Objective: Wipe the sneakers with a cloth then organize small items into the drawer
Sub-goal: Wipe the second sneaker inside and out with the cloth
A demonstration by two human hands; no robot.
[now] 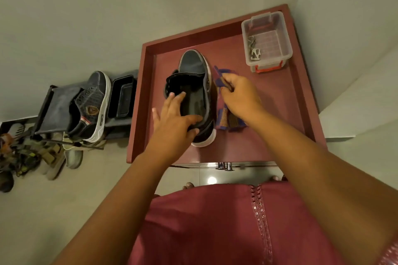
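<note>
Sneaker (195, 84): dark grey, white sole, toe pointing away, on maroon tray-like top (269, 114).
Left hand (174, 120): thumb curled over sneaker's heel collar, fingers straight across the opening.
Right hand (239, 94): pinches striped purple cloth (228, 118) lying just right of sneaker.
Second sneaker (92, 103): on rack at left, beside black tray (122, 97).
Clear bin (267, 41): far right corner, metal keys (254, 49) inside.

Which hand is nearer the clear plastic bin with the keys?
Right. The right hand pinches the cloth just below and left of the clear bin; the left hand grips the sneaker, farther left, with the shoe between.
</note>
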